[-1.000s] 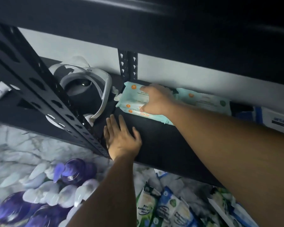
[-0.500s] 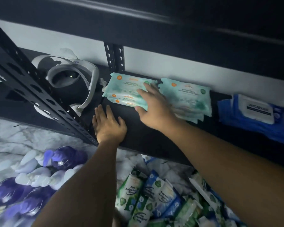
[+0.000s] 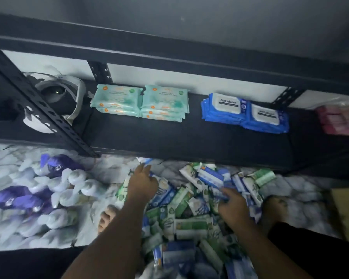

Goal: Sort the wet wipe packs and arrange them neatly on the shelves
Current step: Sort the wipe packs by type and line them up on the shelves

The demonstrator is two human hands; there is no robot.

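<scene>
While shelf [image 3: 169, 137] holds teal packs [image 3: 163, 101], pile [image 3: 189, 216] covers floor [image 3: 109, 170].

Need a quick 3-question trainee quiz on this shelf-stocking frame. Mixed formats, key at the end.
1. True or false: on the shelf, the mint-green packs sit to the left of the blue packs.
2. Where are the left hand and the right hand? A) both on the shelf B) both at the floor pile C) one at each
3. How many stacks of mint-green packs are on the shelf?
Key: 1 true; 2 B; 3 two.
</scene>
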